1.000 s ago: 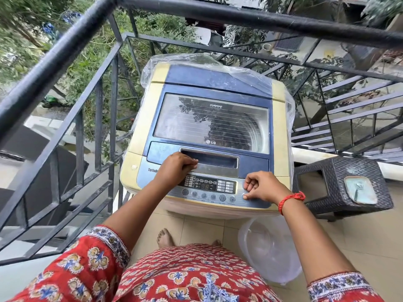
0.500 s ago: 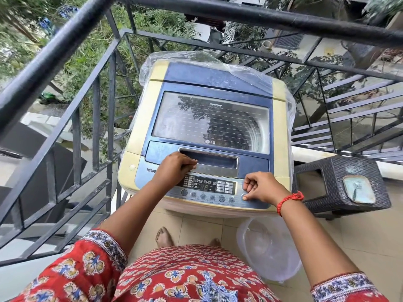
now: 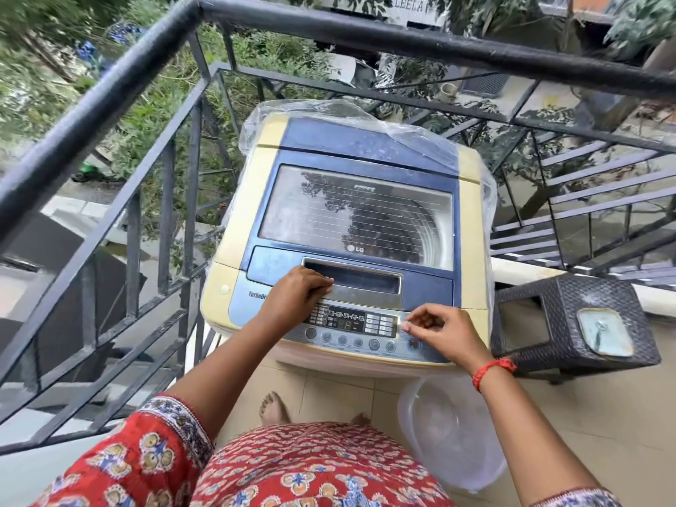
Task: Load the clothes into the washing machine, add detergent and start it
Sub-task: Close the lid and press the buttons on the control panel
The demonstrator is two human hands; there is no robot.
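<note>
In the head view, the person is standing at the washing machine (image 3: 351,228) on a balcony, and its glass lid (image 3: 358,217) is lying shut with a dark load showing faintly through it. The left hand (image 3: 294,294) is resting at the near edge of the lid handle (image 3: 353,279), its fingers (image 3: 322,285) curled loosely and gripping nothing. The right hand (image 3: 444,333) is doing the changing: a moment ago its knuckles were pressing low on the right end of the control panel (image 3: 353,325), and now it is lifting slightly, the fingertips (image 3: 409,322) drawn narrow together and hovering just above the panel, holding nothing. A digit is glowing on the display and a red mark is showing by the buttons, so the machine seems powered and the person is probably choosing settings or about to start it; whether detergent is already in cannot be told. Around the machine, a clear plastic cover (image 3: 365,118) is bunching over its back, a clear tub (image 3: 453,433) is sitting on the tiled floor near the feet, a dark wicker stool (image 3: 570,323) is standing just beside the machine, and a black railing (image 3: 109,89) is closing in the corner. Nothing is blocking the panel.
</note>
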